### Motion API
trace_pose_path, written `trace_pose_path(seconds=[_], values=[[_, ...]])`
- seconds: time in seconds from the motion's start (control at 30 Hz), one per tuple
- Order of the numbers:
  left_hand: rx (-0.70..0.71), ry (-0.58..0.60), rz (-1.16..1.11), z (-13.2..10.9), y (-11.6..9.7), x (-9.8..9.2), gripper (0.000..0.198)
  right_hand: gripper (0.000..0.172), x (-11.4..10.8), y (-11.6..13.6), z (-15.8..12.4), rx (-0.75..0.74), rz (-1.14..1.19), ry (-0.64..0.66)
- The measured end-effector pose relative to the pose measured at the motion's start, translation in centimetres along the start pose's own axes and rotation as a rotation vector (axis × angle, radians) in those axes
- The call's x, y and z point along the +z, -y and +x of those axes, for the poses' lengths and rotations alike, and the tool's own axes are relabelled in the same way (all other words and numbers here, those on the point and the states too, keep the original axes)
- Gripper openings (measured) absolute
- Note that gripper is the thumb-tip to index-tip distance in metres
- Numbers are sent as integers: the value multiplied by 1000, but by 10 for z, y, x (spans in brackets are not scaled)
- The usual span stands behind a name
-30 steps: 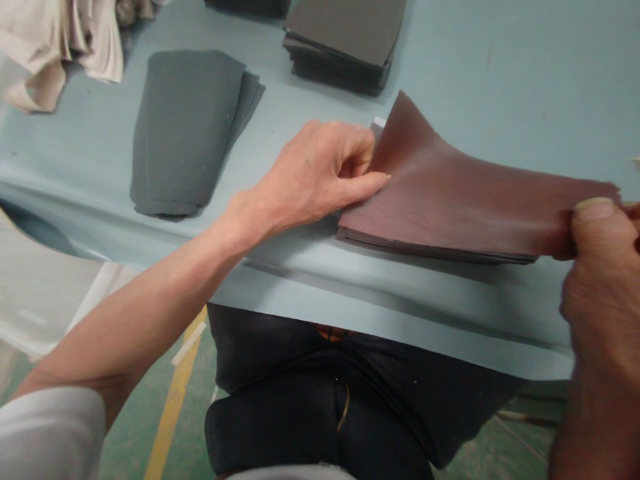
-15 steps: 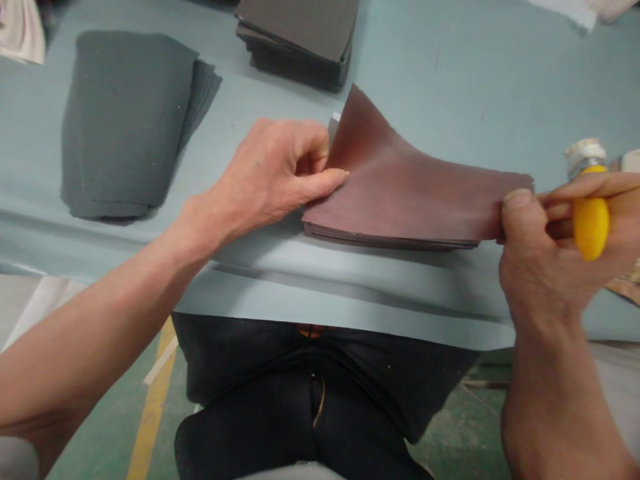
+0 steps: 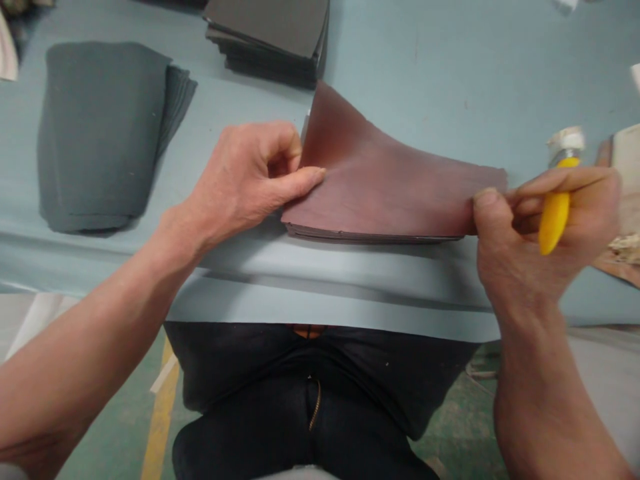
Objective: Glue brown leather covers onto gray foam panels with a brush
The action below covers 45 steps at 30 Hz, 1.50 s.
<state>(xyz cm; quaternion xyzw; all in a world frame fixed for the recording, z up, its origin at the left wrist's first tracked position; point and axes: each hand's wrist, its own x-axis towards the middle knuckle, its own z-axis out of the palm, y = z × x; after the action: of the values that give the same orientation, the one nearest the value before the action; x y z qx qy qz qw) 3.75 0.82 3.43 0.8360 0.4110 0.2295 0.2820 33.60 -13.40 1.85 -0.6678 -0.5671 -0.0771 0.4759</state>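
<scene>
A reddish-brown leather piece (image 3: 395, 180) lies over a thin stack of similar pieces (image 3: 370, 237), its far left corner lifted and curved. My left hand (image 3: 260, 167) pinches its left edge, thumb on top and the other fingers curled behind. At its right end my right hand (image 3: 540, 227) grips the edge between thumb and fingers. That same hand also carries a brush with a yellow handle (image 3: 554, 223) held among the fingers, its whitish, caked head pointing away from me. What lies under the lifted corner is mostly hidden.
A stack of dark grey pieces (image 3: 270, 30) stands at the back, and a fanned pile of dark green-grey pieces (image 3: 100, 133) lies at left. The table has a pale blue-green cover (image 3: 400, 73). A partly seen pale object (image 3: 627, 173) is at the right edge.
The view has shifted, so the table things appear further left. Both hands keep hold of the leather piece, which keeps nearly the same curved shape.
</scene>
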Motion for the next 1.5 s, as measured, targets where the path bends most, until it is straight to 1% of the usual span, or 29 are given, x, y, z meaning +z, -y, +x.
trace_pose_path(seconds=[0.2,0.37,0.47,0.6,0.8,0.93,1.03,1.17,1.3,1.5], values=[[39,-8,43,-3,1,-1,39,28,1,-7,-3,26,27,10],[56,-16,33,-3,2,-1,44,29,2,-12,-4,6,53,20],[66,-34,-6,-3,3,0,50,24,1,-8,-4,64,60,50],[3,-64,4,-3,2,-1,57,23,2,-7,-4,126,136,101],[-156,-10,83,-4,-9,-8,46,24,3,-5,-4,154,206,101],[-145,-44,159,-6,-6,-8,44,25,4,-3,-1,211,258,140],[-161,-35,164,-5,-3,-8,43,28,4,-3,2,236,300,167],[-158,-32,142,-6,0,-8,41,27,3,-5,3,239,301,192],[-147,-39,139,-6,2,-7,39,26,5,-9,0,224,292,177],[-190,-46,159,-6,-7,-7,39,26,6,-9,4,260,326,193]])
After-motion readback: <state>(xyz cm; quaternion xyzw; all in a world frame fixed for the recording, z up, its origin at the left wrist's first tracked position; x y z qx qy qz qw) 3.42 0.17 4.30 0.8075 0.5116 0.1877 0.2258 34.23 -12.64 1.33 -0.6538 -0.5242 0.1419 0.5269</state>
